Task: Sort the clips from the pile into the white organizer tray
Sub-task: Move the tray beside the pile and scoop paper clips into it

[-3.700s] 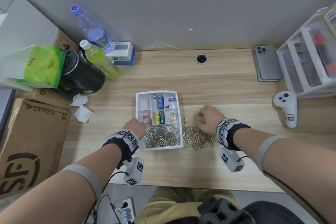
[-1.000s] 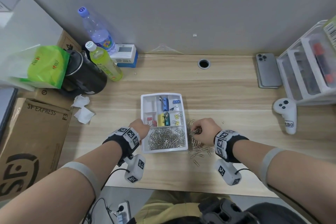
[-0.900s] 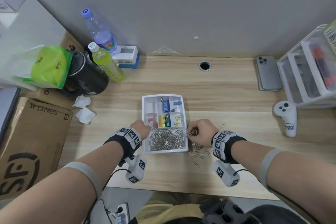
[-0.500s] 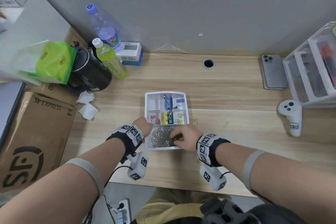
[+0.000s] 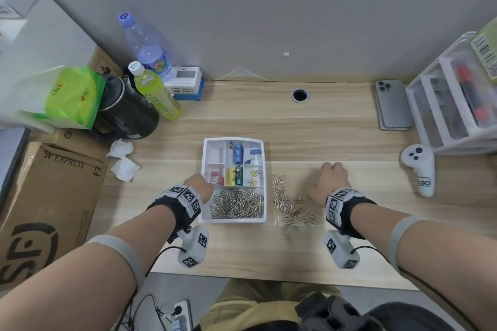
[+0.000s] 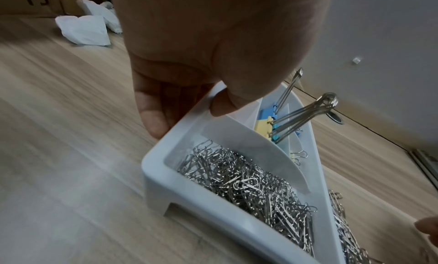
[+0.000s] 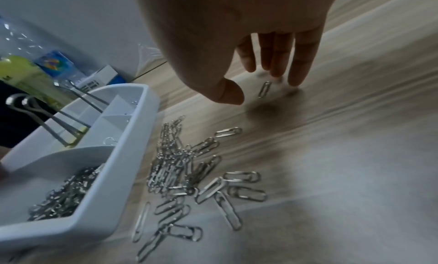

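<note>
- A person's right hand (image 7: 239,43) hovers low over a pale wood-grain counter (image 5: 336,131), fingers (image 7: 301,61) straight and spread downward, thumb apart from them, holding nothing
- One stray silver wire paper clip (image 7: 264,89) lies on the counter just below the gap between thumb and fingertips, well apart from the rest; its long axis runs roughly away from the wrist, along the line of the fingers
- The loose pile of silver paper clips (image 5: 289,203) lies between that hand and the white plastic organizer tray (image 5: 265,177), just beside the tray's right wall, toward the counter's near edge
- The tray's long near compartment already holds a heap of sorted silver paper clips (image 5: 236,203); the smaller far compartments hold coloured binder clips (image 5: 236,166)
- The left hand (image 5: 199,187) grips the tray's left rim, thumb over the edge and fingers outside the wall, seemingly to steady it
- The right hand is the nearer one to both the stray clip and the pile; a small closing pinch looks enough to take the stray
</note>
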Action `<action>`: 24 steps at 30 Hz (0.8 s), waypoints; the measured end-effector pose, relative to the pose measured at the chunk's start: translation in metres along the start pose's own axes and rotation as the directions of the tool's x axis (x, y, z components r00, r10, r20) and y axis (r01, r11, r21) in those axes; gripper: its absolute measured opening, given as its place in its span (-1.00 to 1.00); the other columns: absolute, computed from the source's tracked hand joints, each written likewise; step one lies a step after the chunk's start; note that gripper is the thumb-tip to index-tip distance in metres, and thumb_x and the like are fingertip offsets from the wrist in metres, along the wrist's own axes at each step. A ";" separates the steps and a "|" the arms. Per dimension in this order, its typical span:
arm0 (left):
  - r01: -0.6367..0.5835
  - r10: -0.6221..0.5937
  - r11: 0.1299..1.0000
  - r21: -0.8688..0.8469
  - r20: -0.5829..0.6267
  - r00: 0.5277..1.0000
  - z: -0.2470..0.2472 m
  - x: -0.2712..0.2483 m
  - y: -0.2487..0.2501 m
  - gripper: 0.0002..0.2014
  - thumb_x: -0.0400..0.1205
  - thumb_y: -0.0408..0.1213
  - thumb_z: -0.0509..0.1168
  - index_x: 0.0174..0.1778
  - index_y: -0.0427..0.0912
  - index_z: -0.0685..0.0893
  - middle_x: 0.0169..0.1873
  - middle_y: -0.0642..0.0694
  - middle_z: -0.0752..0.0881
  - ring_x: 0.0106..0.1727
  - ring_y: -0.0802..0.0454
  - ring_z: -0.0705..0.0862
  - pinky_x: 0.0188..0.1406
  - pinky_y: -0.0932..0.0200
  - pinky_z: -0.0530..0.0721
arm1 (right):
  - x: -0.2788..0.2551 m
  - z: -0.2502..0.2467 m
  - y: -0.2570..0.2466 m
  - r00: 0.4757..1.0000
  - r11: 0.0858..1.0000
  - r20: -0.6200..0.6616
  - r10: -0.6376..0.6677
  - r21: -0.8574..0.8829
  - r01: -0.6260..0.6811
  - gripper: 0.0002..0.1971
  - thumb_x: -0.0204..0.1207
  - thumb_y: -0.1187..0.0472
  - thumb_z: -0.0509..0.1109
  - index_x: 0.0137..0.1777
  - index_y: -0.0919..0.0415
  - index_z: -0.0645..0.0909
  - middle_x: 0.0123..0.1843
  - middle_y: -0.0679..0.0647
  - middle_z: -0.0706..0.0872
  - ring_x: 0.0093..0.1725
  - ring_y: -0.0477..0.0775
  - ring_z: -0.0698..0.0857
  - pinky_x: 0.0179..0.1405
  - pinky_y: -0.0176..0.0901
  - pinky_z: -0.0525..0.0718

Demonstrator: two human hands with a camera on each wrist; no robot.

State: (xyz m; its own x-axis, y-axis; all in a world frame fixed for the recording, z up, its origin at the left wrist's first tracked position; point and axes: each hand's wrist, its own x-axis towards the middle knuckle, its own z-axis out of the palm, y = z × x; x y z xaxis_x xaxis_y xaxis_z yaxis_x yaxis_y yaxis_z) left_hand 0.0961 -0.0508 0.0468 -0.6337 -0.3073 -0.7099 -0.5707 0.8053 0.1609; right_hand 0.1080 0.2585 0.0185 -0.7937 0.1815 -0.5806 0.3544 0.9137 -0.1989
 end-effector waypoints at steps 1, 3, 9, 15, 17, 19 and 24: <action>-0.001 0.001 1.000 0.009 -0.010 1.000 0.000 0.000 -0.001 -0.89 0.71 -0.31 0.13 -0.02 -0.29 0.46 -0.36 -0.13 0.53 -0.45 -0.05 0.54 -0.47 0.16 0.52 | 0.000 0.000 0.004 0.999 0.999 -0.002 0.041 -0.019 -0.041 -0.42 0.43 0.15 0.43 0.39 0.30 0.32 0.38 0.25 0.35 0.38 0.25 0.38 0.28 0.07 0.54; 0.001 -0.001 1.000 0.019 -0.022 1.000 0.002 -0.001 -0.002 -0.90 0.72 -0.31 0.12 -0.05 -0.28 0.43 -0.36 -0.11 0.50 -0.42 -0.04 0.53 -0.41 0.14 0.53 | 0.000 0.004 0.010 0.999 0.998 0.010 0.049 -0.044 -0.048 -0.40 0.40 0.17 0.45 0.38 0.30 0.31 0.38 0.24 0.34 0.38 0.26 0.37 0.31 0.05 0.51; 0.007 -0.006 0.999 0.036 -0.052 0.999 0.004 -0.003 0.000 -0.70 0.72 -0.31 0.12 -0.36 -0.16 0.33 -0.38 -0.08 0.49 -0.41 -0.02 0.50 -0.25 0.09 0.57 | -0.002 0.025 0.007 0.960 0.950 0.145 -0.238 0.241 0.199 -0.53 0.39 0.36 0.37 0.35 0.27 0.54 0.21 0.14 0.63 0.13 0.10 0.64 0.19 -0.12 0.64; 0.002 -0.001 1.000 0.030 -0.051 0.999 0.004 -0.006 0.000 -0.85 0.72 -0.31 0.11 -0.13 -0.28 0.46 -0.37 -0.09 0.51 -0.41 0.01 0.49 -0.40 0.15 0.50 | 0.004 0.016 0.026 0.959 0.921 0.022 -0.283 0.285 0.265 -0.45 0.29 0.14 0.54 0.31 0.16 0.55 0.09 -0.01 0.58 0.02 0.03 0.64 0.14 -0.11 0.65; -0.008 0.010 0.999 0.035 -0.057 0.998 0.004 -0.009 0.001 -0.89 0.72 -0.31 0.11 -0.06 -0.28 0.44 -0.37 -0.08 0.49 -0.41 0.03 0.47 -0.44 0.19 0.43 | 0.000 0.015 0.033 0.925 0.933 0.128 -0.358 0.083 0.350 -0.25 0.15 -0.02 0.61 0.37 0.02 0.43 0.18 -0.08 0.47 0.09 0.03 0.63 0.18 -0.07 0.65; -0.013 0.015 0.999 0.042 -0.058 0.998 0.005 -0.010 0.001 -0.88 0.73 -0.31 0.10 -0.06 -0.29 0.45 -0.37 -0.08 0.49 -0.41 0.04 0.45 -0.46 0.19 0.41 | -0.004 0.018 0.038 0.883 0.900 0.226 -0.411 -0.057 0.433 -0.15 0.11 0.00 0.64 0.42 0.02 0.37 0.23 -0.08 0.42 0.10 0.06 0.63 0.14 -0.09 0.65; -0.013 0.017 0.998 0.055 -0.071 0.997 0.006 -0.013 0.001 -0.87 0.73 -0.28 0.10 -0.04 -0.28 0.44 -0.35 -0.08 0.49 -0.40 0.04 0.47 -0.48 0.19 0.41 | -0.010 0.032 0.030 0.845 0.865 0.205 -0.493 0.014 0.501 -0.42 0.31 0.12 0.62 0.32 0.17 0.51 0.14 0.02 0.56 0.05 0.04 0.61 0.08 -0.22 0.55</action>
State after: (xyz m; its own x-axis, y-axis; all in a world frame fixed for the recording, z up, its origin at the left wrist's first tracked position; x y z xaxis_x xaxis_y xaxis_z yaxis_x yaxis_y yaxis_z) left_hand 0.1070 -0.0428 0.0522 -0.6787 -0.3284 -0.6568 -0.5327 0.8359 0.1325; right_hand 0.1420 0.2727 -0.0067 -0.7447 -0.3719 -0.5543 -0.0843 0.8762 -0.4746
